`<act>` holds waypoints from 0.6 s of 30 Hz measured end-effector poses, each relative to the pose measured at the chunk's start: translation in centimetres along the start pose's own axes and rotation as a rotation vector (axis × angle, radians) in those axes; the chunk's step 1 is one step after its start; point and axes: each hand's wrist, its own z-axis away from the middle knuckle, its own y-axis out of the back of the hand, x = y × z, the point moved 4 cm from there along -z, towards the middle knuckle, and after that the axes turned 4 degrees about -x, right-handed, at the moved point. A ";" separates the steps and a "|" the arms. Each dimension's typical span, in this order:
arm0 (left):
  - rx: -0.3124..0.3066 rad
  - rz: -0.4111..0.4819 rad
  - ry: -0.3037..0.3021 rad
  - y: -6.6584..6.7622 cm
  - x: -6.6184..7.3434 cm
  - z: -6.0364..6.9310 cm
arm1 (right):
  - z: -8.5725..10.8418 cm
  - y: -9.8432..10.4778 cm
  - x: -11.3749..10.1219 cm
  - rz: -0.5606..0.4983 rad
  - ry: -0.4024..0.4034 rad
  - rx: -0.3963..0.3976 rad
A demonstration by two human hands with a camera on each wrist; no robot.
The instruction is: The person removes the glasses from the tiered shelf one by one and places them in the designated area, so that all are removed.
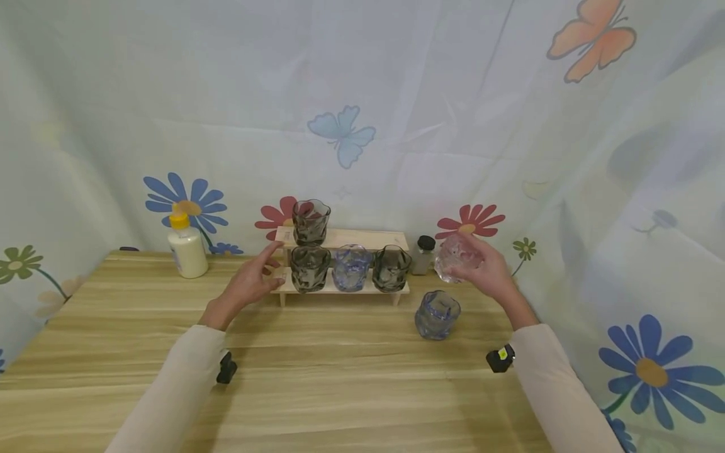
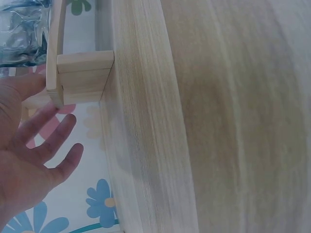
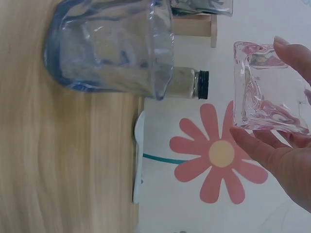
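Observation:
My right hand (image 1: 489,267) holds a clear, pink-tinted drinking glass (image 1: 453,259) between thumb and fingers, lifted off the table beside a small black-capped jar (image 1: 421,255). A blue-tinted glass (image 1: 437,316) stands on the table just in front. At the left end of a two-tier wooden stand (image 1: 362,238), my left hand (image 1: 249,280) touches the wood with fingers spread; the left wrist view shows the thumb at the board's end. One grey glass (image 1: 311,223) occupies the upper tier. Along the lower tier are a grey glass (image 1: 309,270), a blue glass (image 1: 352,269) and another grey glass (image 1: 391,270).
A white bottle with a yellow cap (image 1: 187,246) stands at the back left of the wooden table (image 1: 340,377). In the right wrist view, a pale spoon-like object (image 3: 139,155) lies near the back edge. A flower-printed curtain (image 1: 238,138) hangs behind and beside the table.

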 end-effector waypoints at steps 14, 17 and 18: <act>0.006 -0.005 -0.013 0.0 0.1 0.0 | 2.3 0.3 3.3 0.006 -0.055 0.013; 0.006 -0.007 -0.013 0.0 0.3 0.1 | 2.6 0.2 4.1 0.024 -0.070 0.008; 0.004 -0.008 -0.010 0.0 0.3 0.0 | 2.7 0.2 4.4 0.024 -0.075 0.007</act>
